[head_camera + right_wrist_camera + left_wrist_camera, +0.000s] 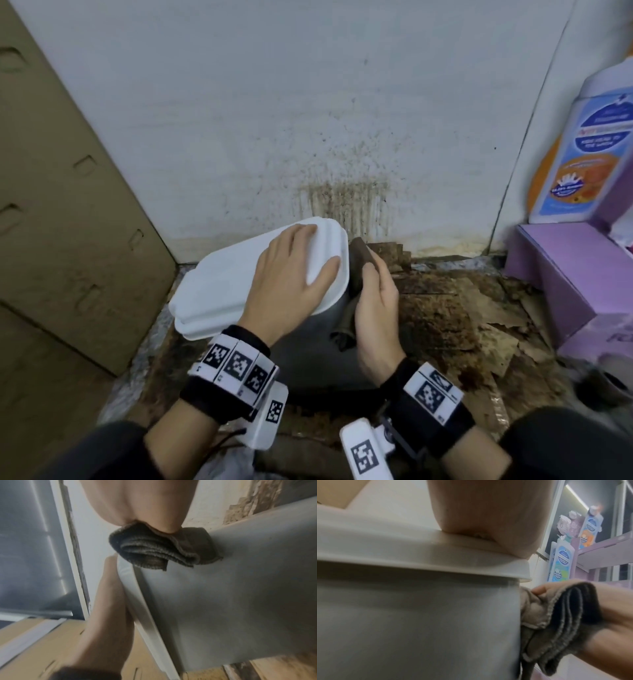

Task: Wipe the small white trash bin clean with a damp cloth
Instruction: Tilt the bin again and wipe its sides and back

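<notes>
The small white trash bin [219, 287] stands on the floor against the wall, its lid [402, 555] closed over a grey-white body [419, 622] [231, 601]. My left hand [291, 270] lies flat on the lid with straight fingers, thumb [325, 274] at the right edge. My right hand [373, 308] grips a folded dark brown cloth [358, 274] [559, 615] [154, 550] and presses it against the bin's right side just under the lid rim.
A cardboard box [61, 205] leans at the left. The stained white wall [342, 198] is right behind the bin. Torn dirty cardboard [462, 308] covers the floor. A purple display stand [565, 274] with a printed bottle-shaped cutout [589, 150] stands at the right.
</notes>
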